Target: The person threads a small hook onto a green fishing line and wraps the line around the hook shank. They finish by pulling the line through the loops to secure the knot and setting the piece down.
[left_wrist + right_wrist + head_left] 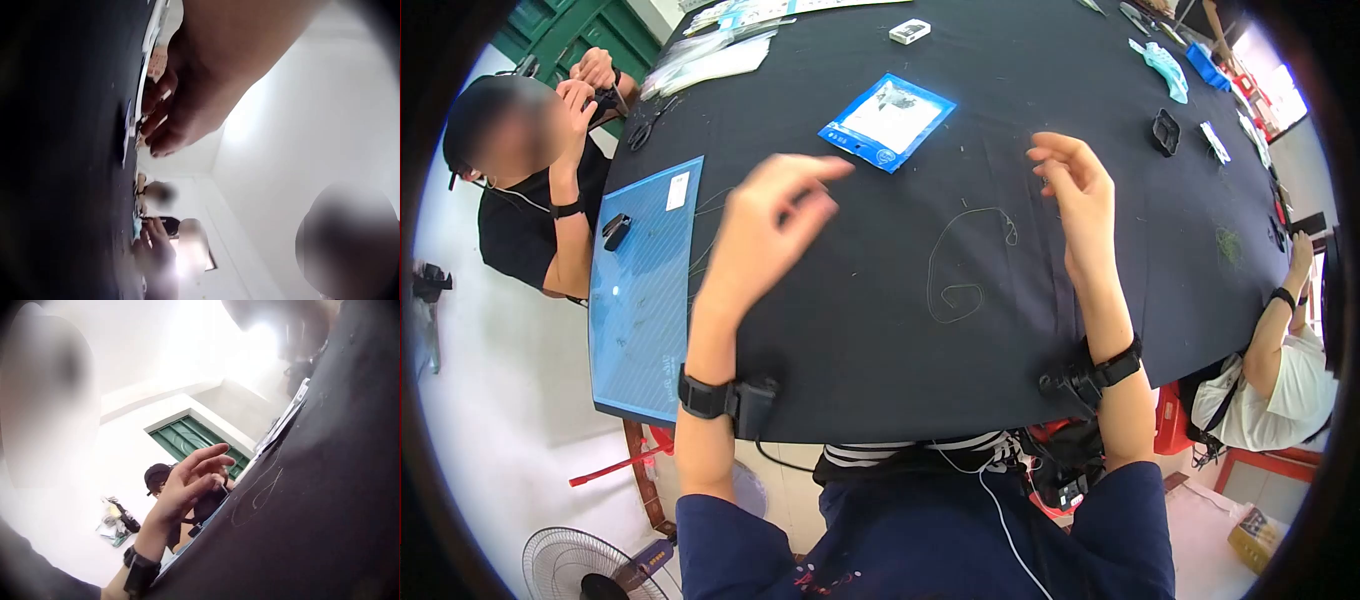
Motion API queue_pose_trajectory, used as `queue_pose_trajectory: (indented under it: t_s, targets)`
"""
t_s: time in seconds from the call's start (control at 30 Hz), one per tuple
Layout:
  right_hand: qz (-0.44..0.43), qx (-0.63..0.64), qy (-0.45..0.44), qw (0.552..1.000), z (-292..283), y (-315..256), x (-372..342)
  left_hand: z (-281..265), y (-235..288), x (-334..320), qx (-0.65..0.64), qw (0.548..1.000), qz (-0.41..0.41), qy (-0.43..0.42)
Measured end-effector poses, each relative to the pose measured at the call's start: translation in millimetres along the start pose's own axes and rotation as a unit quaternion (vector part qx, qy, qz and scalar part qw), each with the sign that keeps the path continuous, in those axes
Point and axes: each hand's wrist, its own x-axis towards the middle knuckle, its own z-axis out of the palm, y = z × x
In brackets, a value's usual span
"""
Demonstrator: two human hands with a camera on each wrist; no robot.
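Observation:
Raised over the black table, my left hand [772, 225] has its thumb and index finger apart and slightly bent, and nothing shows between them. My right hand [1082, 195] hovers to the right with fingers loosely curved and no object visible in it. Between the hands a thin, pale greenish thread [929, 275] lies on the cloth, looped at both ends. Beyond the left fingertips is a flat blue-and-white zip pouch [898, 118]. In the left wrist view the left hand [194, 103] has its fingers hanging loosely.
A blue translucent board [640, 300] with a small black object [615, 232] lies at the left, near black scissors [650, 125]. Clear plastic sleeves [710, 65] and a small white box [910, 31] sit farther back. At right are a black tray [1166, 132] and tangled green thread [1228, 245]. People sit at both sides.

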Motion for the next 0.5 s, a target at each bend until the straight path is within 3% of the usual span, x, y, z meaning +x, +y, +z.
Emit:
queue_pose_trajectory:
  t_s: [0.03, 0.1, 0.17, 0.23, 0.33, 0.43, 0.5]
  targets:
    - [-0.031, -0.065, -0.042, 0.997, -2.8, 6.4, 3.4, 11.9, 9.5, -0.7, -0.030, 0.996, 0.070, -0.052]
    - [-0.090, -0.189, -0.126, 0.970, -5.5, 15.3, 7.8, 29.7, 22.8, -7.0, -0.034, 0.985, 0.112, -0.123]
    - [-0.095, -0.282, -0.180, 0.937, -2.6, 3.4, -4.1, 44.2, 32.8, -14.2, -0.092, 0.976, 0.086, -0.177]
    - [-0.124, -0.314, -0.216, 0.916, -2.7, 0.6, -7.8, 58.9, 35.4, -20.5, -0.084, 0.979, 0.105, -0.154]
    - [-0.106, -0.310, -0.240, 0.914, 1.1, -2.0, -8.1, 68.8, 23.9, -21.5, -0.035, 0.972, 0.156, -0.170]
    - [-0.047, -0.204, -0.198, 0.958, 7.8, -12.5, -6.1, 67.6, 23.5, -23.4, -0.050, 0.969, 0.167, -0.174]
    - [-0.053, -0.114, -0.228, 0.966, 8.1, -3.7, -4.6, 66.6, 26.3, -22.2, -0.039, 0.976, 0.173, -0.128]
